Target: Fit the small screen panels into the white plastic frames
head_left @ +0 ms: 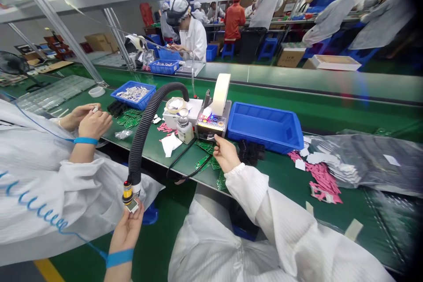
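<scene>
The dispenser is a boxy machine with dark front, round coloured buttons and an upright roll of cream tape on its top. To the left of the dispenser, lower and nearer to the body, the left hand holds the piece, which is small, flat and almost square, with a grey face and a pale edge. This face is tilted upward, below the end of a black ribbed hose; I cannot tell a long axis. The left palm is turned up, fingers bent, and thumb and fingertips pinch the piece. The right hand reaches to the front of the dispenser, forearm coming from the lower right, thumb and forefinger nearly together; whether they grip tape, I cannot tell. Thin green boards lie before the dispenser; a smooth blue plastic tray stands just right of it.
</scene>
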Action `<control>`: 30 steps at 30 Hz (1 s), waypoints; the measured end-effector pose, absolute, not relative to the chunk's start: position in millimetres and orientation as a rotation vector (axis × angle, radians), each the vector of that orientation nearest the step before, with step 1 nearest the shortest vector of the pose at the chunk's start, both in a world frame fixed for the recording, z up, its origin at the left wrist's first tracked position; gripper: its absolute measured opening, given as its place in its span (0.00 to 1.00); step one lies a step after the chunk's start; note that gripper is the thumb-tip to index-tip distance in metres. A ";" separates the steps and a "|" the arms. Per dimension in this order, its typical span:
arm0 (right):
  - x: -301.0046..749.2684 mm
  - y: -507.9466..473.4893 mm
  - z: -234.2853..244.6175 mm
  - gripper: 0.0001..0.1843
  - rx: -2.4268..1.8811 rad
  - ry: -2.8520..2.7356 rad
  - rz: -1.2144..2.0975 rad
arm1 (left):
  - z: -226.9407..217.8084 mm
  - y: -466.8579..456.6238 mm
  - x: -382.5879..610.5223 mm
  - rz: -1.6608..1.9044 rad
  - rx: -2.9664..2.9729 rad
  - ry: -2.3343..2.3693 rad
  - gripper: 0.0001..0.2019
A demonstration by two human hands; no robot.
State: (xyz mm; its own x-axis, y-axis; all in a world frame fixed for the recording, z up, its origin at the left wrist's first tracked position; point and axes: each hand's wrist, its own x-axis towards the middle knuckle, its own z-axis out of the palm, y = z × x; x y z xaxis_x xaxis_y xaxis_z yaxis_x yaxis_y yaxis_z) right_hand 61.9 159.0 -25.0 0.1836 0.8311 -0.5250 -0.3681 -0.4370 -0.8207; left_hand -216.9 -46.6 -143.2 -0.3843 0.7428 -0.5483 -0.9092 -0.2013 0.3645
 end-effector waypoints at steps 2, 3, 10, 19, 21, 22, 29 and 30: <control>63.0 151.5 -17.5 0.11 -1.413 -0.509 1.465 | -141.2 -40.6 -209.5 1.817 -0.302 0.759 0.26; 64.7 143.1 -13.1 0.09 -1.394 -0.544 1.465 | -139.8 -37.3 -202.2 1.806 -0.304 0.750 0.25; 96.5 38.1 20.1 0.08 -1.153 -1.210 1.446 | -89.5 -11.2 -89.4 1.567 -0.310 0.698 0.19; 123.2 9.1 45.4 0.06 -1.122 -1.715 0.901 | 17.3 4.7 7.7 1.198 0.031 0.543 0.07; 125.1 13.1 48.0 0.06 -1.146 -1.704 0.782 | 19.1 5.3 12.5 1.208 0.081 0.540 0.09; 126.0 14.8 48.8 0.06 -1.158 -1.703 0.715 | 18.4 5.6 14.0 1.220 0.098 0.547 0.10; 127.8 21.4 49.4 0.07 -1.222 -1.708 0.532 | 17.8 5.6 15.9 1.254 0.135 0.561 0.10; 127.7 22.0 49.6 0.07 -1.229 -1.707 0.535 | 18.7 5.4 15.7 1.253 0.130 0.551 0.10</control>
State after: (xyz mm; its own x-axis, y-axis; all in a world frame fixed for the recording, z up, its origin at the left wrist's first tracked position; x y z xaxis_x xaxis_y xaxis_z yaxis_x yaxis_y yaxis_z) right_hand 127.7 22.0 49.6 -0.0621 0.9002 0.4311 0.4933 0.4032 -0.7708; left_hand 15.7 5.4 18.7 0.2023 0.9244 -0.3234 -0.8633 0.3243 0.3868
